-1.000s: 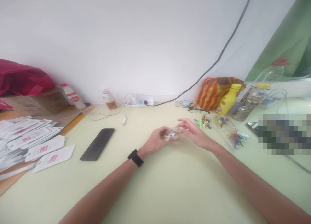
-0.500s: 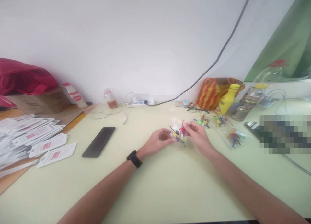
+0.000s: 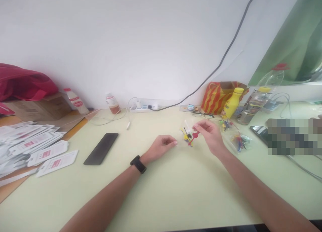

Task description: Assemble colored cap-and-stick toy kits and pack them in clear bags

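Observation:
My right hand [image 3: 210, 135] pinches the top of a small red plastic piece [image 3: 194, 135], which hangs down from thumb and forefinger. Just behind and left of it is a small clear plastic bag [image 3: 186, 125] with yellow, dark and blue plastic parts [image 3: 186, 135] in or against it. My left hand [image 3: 163, 146], with a black watch [image 3: 138, 164] on the wrist, is closed in a pinch left of the bag. The film at its fingertips is too faint to make out. More bagged colourful parts [image 3: 240, 143] lie beyond my right hand.
A black phone [image 3: 101, 149] lies left of my arms, beside a heap of white badge cards [image 3: 57, 163]. At the back stand a power strip [image 3: 143, 107], glasses [image 3: 203, 114], a striped bag [image 3: 212, 96], a yellow bottle [image 3: 231, 103] and a large clear bottle [image 3: 253, 106].
My right hand has drawn slightly right, with the red piece now hanging lower from its fingers. The left fingertips now sit farther from the colourful parts. The view has shifted slightly.

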`<state>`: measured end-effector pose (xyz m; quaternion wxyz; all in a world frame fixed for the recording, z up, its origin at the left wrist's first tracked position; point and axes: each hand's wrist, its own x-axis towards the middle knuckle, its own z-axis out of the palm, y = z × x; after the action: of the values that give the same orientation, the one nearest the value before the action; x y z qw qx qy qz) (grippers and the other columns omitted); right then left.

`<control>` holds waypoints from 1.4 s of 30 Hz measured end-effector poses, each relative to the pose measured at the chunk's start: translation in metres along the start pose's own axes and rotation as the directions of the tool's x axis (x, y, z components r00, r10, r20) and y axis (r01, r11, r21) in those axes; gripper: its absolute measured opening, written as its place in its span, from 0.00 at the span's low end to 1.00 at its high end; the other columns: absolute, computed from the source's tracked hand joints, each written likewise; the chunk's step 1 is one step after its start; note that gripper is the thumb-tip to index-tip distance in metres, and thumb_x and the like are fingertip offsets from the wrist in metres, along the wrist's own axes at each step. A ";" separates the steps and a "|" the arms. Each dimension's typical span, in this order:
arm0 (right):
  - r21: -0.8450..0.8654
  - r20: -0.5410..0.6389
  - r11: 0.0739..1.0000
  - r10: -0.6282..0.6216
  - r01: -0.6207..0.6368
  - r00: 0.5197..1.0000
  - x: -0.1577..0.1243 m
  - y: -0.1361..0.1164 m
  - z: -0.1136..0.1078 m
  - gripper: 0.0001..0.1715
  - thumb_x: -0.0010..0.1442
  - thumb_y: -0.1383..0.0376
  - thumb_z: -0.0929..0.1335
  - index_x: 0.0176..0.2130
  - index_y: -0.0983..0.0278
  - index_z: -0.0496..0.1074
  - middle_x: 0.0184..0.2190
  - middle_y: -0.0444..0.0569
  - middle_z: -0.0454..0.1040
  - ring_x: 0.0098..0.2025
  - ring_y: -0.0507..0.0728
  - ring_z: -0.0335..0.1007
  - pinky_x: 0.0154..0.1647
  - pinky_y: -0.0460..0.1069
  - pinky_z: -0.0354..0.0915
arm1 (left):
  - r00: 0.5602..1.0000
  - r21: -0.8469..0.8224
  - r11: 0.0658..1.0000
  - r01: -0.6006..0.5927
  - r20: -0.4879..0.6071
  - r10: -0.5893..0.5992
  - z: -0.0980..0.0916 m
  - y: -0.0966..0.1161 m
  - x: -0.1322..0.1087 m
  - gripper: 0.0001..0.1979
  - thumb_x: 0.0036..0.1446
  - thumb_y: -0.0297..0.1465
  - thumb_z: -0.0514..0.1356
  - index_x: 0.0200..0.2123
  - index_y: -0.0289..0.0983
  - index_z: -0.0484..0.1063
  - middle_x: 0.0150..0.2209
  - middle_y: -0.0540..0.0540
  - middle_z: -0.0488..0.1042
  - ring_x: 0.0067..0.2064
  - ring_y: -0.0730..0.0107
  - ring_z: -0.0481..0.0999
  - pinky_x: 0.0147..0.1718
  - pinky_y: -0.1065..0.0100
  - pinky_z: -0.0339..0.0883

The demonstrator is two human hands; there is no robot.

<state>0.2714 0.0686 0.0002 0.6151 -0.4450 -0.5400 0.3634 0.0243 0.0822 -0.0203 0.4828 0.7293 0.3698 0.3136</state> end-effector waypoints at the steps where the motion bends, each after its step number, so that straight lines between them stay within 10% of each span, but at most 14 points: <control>1: -0.037 0.010 0.999 -0.032 0.033 0.999 0.002 0.000 -0.003 0.20 0.57 0.49 0.76 0.34 0.63 0.76 0.33 0.49 0.78 0.37 0.58 0.76 0.38 0.51 0.72 | 1.000 0.009 1.000 -0.009 -0.019 0.010 0.000 0.001 0.000 0.19 0.61 0.47 0.66 0.43 0.36 0.79 0.44 0.41 0.80 0.44 0.61 0.78 0.46 0.60 0.72; 13: -0.299 0.022 0.907 -0.303 0.296 0.953 -0.007 -0.008 0.003 0.13 0.64 0.54 0.71 0.37 0.61 0.76 0.36 0.50 0.79 0.39 0.59 0.74 0.42 0.54 0.69 | 0.993 -0.119 0.993 0.000 -0.118 -0.014 -0.002 0.010 -0.004 0.26 0.64 0.47 0.63 0.59 0.40 0.70 0.61 0.36 0.72 0.61 0.54 0.72 0.59 0.54 0.67; 27: -0.127 0.069 0.975 -0.176 0.183 0.982 -0.018 -0.019 0.016 0.16 0.65 0.50 0.71 0.38 0.60 0.72 0.33 0.47 0.74 0.35 0.57 0.73 0.38 0.52 0.71 | 0.989 -0.034 0.989 -0.145 0.032 0.147 0.002 0.012 -0.009 0.28 0.60 0.42 0.69 0.61 0.42 0.70 0.61 0.37 0.72 0.60 0.53 0.73 0.59 0.55 0.66; 35: 0.091 0.113 0.993 -0.083 0.073 0.990 -0.020 -0.020 0.023 0.18 0.59 0.53 0.77 0.31 0.62 0.70 0.30 0.45 0.75 0.31 0.53 0.72 0.35 0.49 0.70 | 0.985 -0.222 0.970 -0.101 0.115 0.128 0.022 0.024 -0.013 0.22 0.56 0.41 0.73 0.48 0.33 0.76 0.44 0.38 0.81 0.46 0.55 0.81 0.49 0.57 0.72; 42: -0.077 0.166 0.989 -0.116 0.130 0.979 -0.016 -0.029 0.011 0.13 0.61 0.54 0.75 0.36 0.62 0.80 0.33 0.48 0.80 0.35 0.57 0.76 0.39 0.52 0.73 | 0.985 -0.177 0.980 -0.087 0.129 0.111 0.019 0.020 -0.012 0.21 0.57 0.44 0.71 0.47 0.34 0.79 0.45 0.39 0.81 0.47 0.55 0.81 0.48 0.58 0.73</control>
<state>0.2575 0.0451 0.0221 0.5708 -0.4066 -0.6296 0.3354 0.0381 0.0575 -0.0093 0.5518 0.7225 0.2705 0.3167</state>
